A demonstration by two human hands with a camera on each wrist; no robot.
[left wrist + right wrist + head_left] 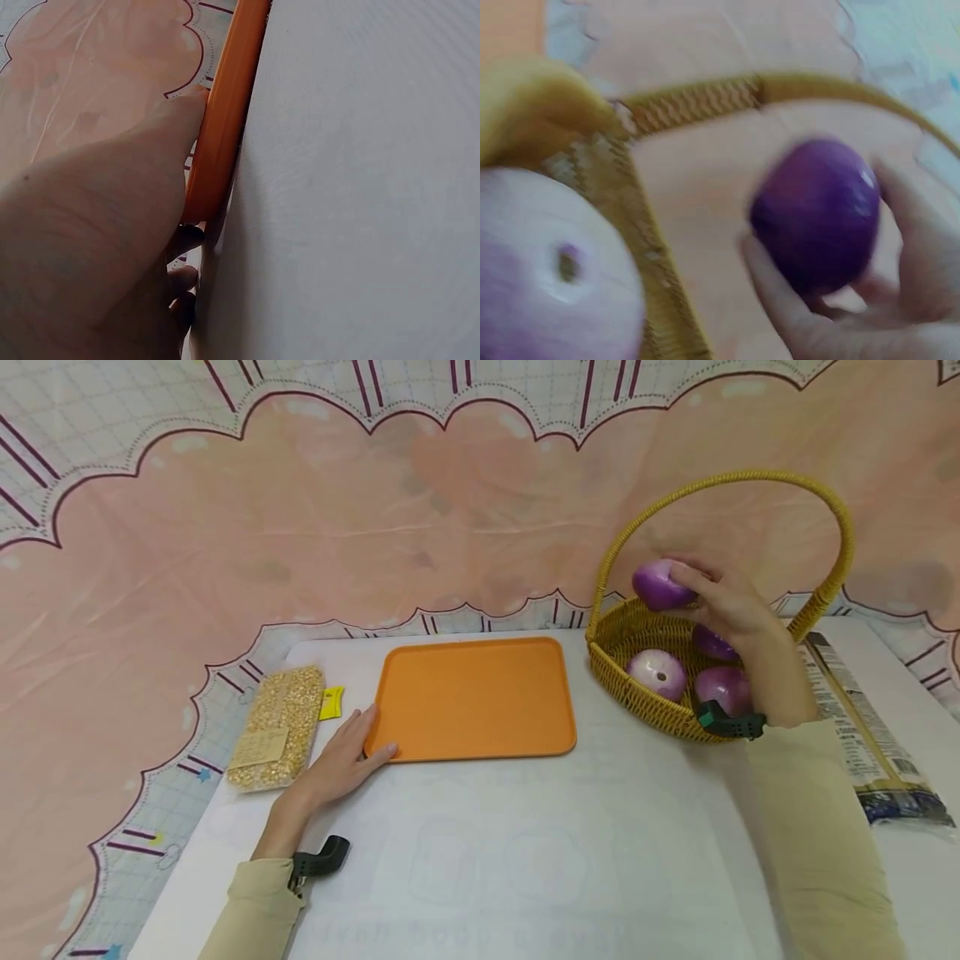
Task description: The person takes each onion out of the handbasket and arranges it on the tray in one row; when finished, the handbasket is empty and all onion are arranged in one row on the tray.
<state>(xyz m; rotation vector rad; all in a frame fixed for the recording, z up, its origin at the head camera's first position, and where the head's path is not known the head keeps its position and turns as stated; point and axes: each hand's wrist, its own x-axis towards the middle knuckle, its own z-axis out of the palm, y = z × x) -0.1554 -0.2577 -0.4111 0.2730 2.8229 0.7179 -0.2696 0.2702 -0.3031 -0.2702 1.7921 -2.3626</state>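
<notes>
My right hand (723, 602) grips a shiny red onion (662, 585) above the yellow wicker basket (637, 706), inside the arch of its handle. In the right wrist view, fingers and thumb wrap the dark purple onion (817, 217). Three more onions lie in the basket: a pale one (657, 675) with its cut end facing up, a purple one (723, 690), and one (712, 643) partly behind the wrist. At the near left corner of the orange tray (472, 697), my left hand (341, 764) holds on, thumb over the rim and fingers along the left side.
A clear bag of corn kernels (281, 727) with a paper label lies left of the tray, beside a small yellow packet (331, 702). A printed plastic package (870, 735) lies right of the basket, partly behind the right forearm. Patterned cloth (450, 527) hangs behind the white table (525, 852).
</notes>
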